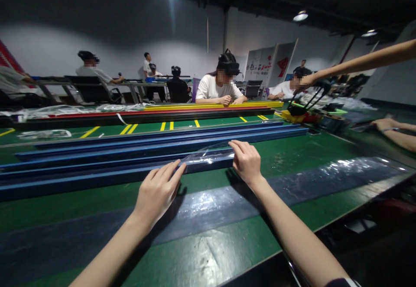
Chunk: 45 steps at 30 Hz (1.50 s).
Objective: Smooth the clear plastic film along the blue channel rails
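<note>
A thin clear plastic film [208, 156] stretches between my two hands, just over the nearest of several long blue strips [81, 182]. My left hand [159, 191] pinches the film's left end between thumb and fingers. At the right end of the film, my right hand [246, 161] is closed on it, fingers bent and pressed together. Below my hands a long, shiny transparent sheet [208, 211] lies flat along the green table [208, 256].
Behind the blue strips lie red and black strips [162, 114] and a yellow strip [256, 104]. A person [221, 83] sits across the table. Another person's arm [360, 62] reaches in at right above a black-handled object; more hands [386, 124] are below it.
</note>
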Each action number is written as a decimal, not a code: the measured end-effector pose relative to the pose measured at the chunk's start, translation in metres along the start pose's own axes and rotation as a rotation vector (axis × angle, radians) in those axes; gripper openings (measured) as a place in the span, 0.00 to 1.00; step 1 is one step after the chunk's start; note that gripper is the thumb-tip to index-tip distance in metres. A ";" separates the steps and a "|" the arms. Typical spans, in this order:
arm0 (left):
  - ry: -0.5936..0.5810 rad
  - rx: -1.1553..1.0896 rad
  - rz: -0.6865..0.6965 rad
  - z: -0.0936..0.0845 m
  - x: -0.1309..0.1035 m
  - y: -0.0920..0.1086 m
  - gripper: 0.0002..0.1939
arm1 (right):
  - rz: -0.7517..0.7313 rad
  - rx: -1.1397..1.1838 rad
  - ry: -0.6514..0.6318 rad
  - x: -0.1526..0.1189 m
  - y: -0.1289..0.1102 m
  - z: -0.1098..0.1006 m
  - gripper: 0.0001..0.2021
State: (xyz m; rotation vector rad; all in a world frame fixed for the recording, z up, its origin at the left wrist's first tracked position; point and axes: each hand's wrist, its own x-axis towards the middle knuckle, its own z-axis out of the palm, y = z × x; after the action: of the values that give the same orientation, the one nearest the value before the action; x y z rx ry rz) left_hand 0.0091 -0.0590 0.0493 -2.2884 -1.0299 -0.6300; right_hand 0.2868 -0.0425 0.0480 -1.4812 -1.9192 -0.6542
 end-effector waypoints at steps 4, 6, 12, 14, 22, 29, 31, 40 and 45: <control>-0.066 0.001 -0.056 -0.001 0.001 0.000 0.21 | 0.157 -0.006 0.173 -0.004 0.000 -0.005 0.26; -0.085 0.028 -0.090 -0.003 0.001 0.001 0.21 | 0.233 -0.032 0.247 -0.006 -0.001 -0.004 0.26; -0.131 0.090 -0.278 -0.010 0.001 0.003 0.19 | 0.157 -0.062 0.234 -0.004 0.007 0.004 0.26; -0.142 0.098 -0.359 -0.015 0.004 0.001 0.19 | 0.064 -0.047 0.127 -0.001 0.011 0.010 0.26; -0.313 -0.014 -0.790 -0.040 0.014 -0.033 0.26 | -0.107 0.024 -0.348 -0.007 0.010 0.046 0.23; -0.460 0.035 -0.844 -0.045 0.008 -0.062 0.29 | -0.123 0.061 -0.374 -0.011 0.009 0.049 0.23; -0.451 0.071 -0.819 -0.046 0.006 -0.068 0.28 | -0.119 0.062 -0.377 -0.011 0.009 0.048 0.24; -0.286 -0.006 -0.872 -0.051 0.004 -0.075 0.28 | -0.129 0.059 -0.435 -0.007 0.002 0.044 0.32; 0.051 -0.041 -0.722 -0.053 0.006 -0.065 0.26 | -0.114 0.075 -0.441 -0.006 0.002 0.043 0.31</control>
State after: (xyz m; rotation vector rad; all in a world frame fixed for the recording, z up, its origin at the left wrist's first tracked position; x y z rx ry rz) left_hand -0.0480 -0.0539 0.1107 -1.8788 -1.8424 -0.9813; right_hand 0.2827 -0.0159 0.0141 -1.5725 -2.3445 -0.3137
